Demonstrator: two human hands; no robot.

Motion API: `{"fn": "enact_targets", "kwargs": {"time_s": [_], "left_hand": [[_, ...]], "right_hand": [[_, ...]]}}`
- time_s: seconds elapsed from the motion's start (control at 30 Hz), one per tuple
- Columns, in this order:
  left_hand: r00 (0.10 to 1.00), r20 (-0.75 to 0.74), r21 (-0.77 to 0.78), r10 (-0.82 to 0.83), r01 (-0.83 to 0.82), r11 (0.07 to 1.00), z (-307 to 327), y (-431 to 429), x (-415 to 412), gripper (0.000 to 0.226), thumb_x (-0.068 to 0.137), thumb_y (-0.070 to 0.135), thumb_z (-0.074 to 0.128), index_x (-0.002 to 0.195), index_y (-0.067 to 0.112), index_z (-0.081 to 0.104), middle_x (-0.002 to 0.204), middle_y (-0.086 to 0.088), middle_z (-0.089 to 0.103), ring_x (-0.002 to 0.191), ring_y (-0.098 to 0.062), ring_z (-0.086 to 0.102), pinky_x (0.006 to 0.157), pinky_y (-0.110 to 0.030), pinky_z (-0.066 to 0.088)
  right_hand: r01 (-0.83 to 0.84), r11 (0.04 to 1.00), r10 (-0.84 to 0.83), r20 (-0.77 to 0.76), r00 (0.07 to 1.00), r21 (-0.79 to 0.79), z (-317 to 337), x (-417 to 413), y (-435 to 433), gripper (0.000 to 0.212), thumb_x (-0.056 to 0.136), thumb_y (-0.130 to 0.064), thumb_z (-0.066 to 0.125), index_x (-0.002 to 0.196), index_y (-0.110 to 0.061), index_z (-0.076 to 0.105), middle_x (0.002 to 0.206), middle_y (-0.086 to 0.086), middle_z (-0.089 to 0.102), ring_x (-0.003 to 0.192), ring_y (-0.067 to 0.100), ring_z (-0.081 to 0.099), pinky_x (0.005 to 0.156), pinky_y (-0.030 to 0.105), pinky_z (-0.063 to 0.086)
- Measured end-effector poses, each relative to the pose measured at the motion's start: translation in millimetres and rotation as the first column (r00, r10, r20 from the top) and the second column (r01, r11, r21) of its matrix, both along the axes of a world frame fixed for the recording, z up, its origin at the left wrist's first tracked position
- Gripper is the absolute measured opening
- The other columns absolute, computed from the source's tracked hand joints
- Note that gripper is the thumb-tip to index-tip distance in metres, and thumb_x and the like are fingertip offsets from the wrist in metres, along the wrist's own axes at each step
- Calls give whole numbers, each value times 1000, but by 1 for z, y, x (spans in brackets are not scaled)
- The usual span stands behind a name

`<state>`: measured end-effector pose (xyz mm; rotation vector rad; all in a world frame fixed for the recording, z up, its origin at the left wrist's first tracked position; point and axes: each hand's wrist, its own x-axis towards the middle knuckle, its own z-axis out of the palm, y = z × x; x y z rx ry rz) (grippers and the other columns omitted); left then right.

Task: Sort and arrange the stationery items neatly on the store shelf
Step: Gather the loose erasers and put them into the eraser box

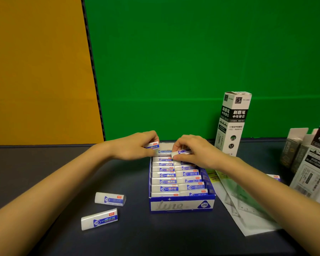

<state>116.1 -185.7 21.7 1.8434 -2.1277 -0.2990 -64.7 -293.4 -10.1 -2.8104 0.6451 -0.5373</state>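
At eight o'clock from the eraser box [182, 205], two loose erasers [110, 199] lie on the dark shelf [35, 157], each printed "2B" in a blue triangle beside blue Chinese characters. Next, the left hand [135, 145] pinches one eraser [152, 145] between thumb and fingertips at the box's twelve o'clock end. The right hand [192, 150], just beside it, pinches a second eraser [179, 153] over the same back row. The box, near full with two tight rows, carries a cursive "line" and a "2B" badge on its front wall. Wedging both in at once could, I judge, jam them crooked or lever neighbours up, since the rows look tight and the hands crowd each other. At two o'clock a tall carton [233, 124] stands upright, reading "刷题笔 中性替芯" and "0.5". It sits near the right wrist, so a careless pull-back could topple it. Under the right forearm lies a clear packet [248, 217], which a dragging arm might slide off the edge.
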Motion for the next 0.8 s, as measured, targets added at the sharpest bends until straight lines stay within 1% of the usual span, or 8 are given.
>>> {"fn": "enact_targets", "kwargs": {"time_s": [0.13,0.27,0.37,0.47,0.63,0.7,0.77,0.8], "left_hand": [[999,8,-41,-35,36,999,-2,-2,1,23,89,22,58,107,9,53,100,0,57,84,-12,51,68,-13,39],[999,-11,-46,-47,47,998,-2,-4,2,24,90,23,57,110,10,54,105,-3,62,91,-17,58,73,-20,44],[999,5,-60,-32,32,998,-3,-5,2,24,91,24,55,110,10,55,106,-5,61,89,-17,55,68,-12,39],[1000,16,-52,-18,19,998,-5,-7,2,23,92,19,52,113,9,54,109,-8,58,89,-14,50,68,-9,36],[1000,0,-40,-30,30,999,-7,-8,0,26,94,12,47,118,7,50,117,-8,56,102,-16,50,75,-6,35],[999,-22,-41,-43,42,998,-7,-8,-1,27,93,14,49,120,7,50,117,-7,57,104,-18,53,80,-13,39],[997,-54,-58,-50,47,997,-7,-8,-3,28,91,16,54,118,9,52,113,-5,60,99,-18,57,79,-17,44],[996,-64,-74,-54,49,996,-7,-8,-3,27,90,16,56,116,9,53,109,-3,62,93,-16,59,73,-13,45]], "right_hand": [[30,1000,-30,-10,1000,-3,2,1,-1,21,80,-35,67,98,-23,67,99,-4,63,89,11,53,80,30,44],[13,1000,-13,-82,997,1,10,-4,-5,27,81,-26,68,108,-22,68,107,-4,66,85,6,53,72,17,39],[13,1000,-14,-82,997,-7,11,-7,-7,28,81,-23,68,109,-21,68,108,-6,69,82,2,53,67,7,37],[20,1000,-21,-64,998,-15,10,-8,-5,26,81,-24,68,108,-21,69,107,-5,69,84,3,56,73,12,41],[10,999,-14,-66,998,-51,7,-10,-3,24,83,-27,66,106,-22,70,107,-4,63,94,9,55,83,23,43],[14,999,-16,-57,998,-40,7,-10,-3,24,83,-27,66,106,-23,70,105,-3,63,91,8,56,82,23,45],[15,999,-16,-53,998,-33,6,-11,-4,24,83,-27,66,106,-23,70,104,-3,64,89,7,56,80,22,45],[14,1000,-16,-52,999,-28,6,-11,-4,24,83,-28,66,106,-23,70,104,-3,64,89,7,56,80,22,45]]}}
